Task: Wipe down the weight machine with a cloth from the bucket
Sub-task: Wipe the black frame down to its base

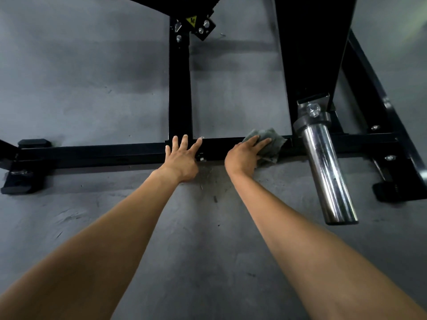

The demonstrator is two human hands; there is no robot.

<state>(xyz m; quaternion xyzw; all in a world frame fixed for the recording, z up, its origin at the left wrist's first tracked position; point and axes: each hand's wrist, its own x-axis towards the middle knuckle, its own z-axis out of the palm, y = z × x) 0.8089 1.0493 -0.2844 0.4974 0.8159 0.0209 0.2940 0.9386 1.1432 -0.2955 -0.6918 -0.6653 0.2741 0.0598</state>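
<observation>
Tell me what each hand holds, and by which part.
Right hand presses flat on top of the grey cloth, against the frame bar; left hand holds nothing, resting on the bar.

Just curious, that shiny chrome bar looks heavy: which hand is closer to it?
The right hand, pressing a grey cloth on the black frame bar just left of the chrome weight peg. The left hand rests on the bar farther left.
</observation>
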